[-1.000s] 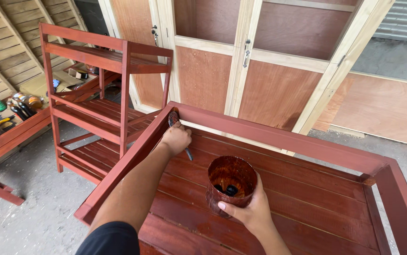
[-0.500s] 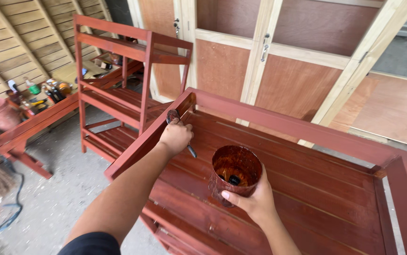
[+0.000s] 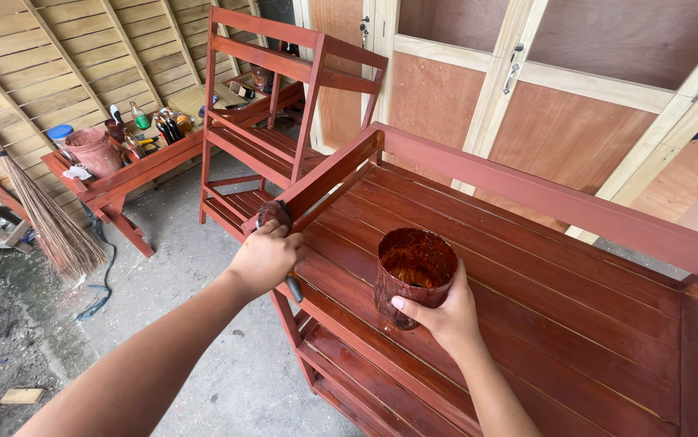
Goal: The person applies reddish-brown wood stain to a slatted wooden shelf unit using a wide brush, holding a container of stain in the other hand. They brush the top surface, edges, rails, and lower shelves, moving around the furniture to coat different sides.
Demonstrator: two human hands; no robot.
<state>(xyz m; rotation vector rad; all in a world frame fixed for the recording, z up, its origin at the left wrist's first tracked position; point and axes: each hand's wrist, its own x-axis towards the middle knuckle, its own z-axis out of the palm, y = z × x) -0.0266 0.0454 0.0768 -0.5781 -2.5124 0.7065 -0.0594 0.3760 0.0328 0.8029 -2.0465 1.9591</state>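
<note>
A slatted rack [image 3: 527,267], lying flat in a workshop, shows red-brown stain across its slats and rails, and by the look of it the coating is well along; the work in hand is on the near-left side rail [image 3: 325,174], and whether the undersides or the lower frame are covered cannot be told. Behind it an upright shelf [image 3: 284,105] wears the same colour, while the doors [image 3: 527,89] beyond stay bare wood. The cup [image 3: 414,275], smeared with stain inside and out, sits in the right hand [image 3: 446,316], its fingers wrapped round the near side with the thumb on the front wall. The brush [image 3: 276,217] is clamped in the left hand [image 3: 264,260]: fingers closed over the handle, the dark head just above the knuckles, touching the rail's end, the handle tip poking out below the fist.
</note>
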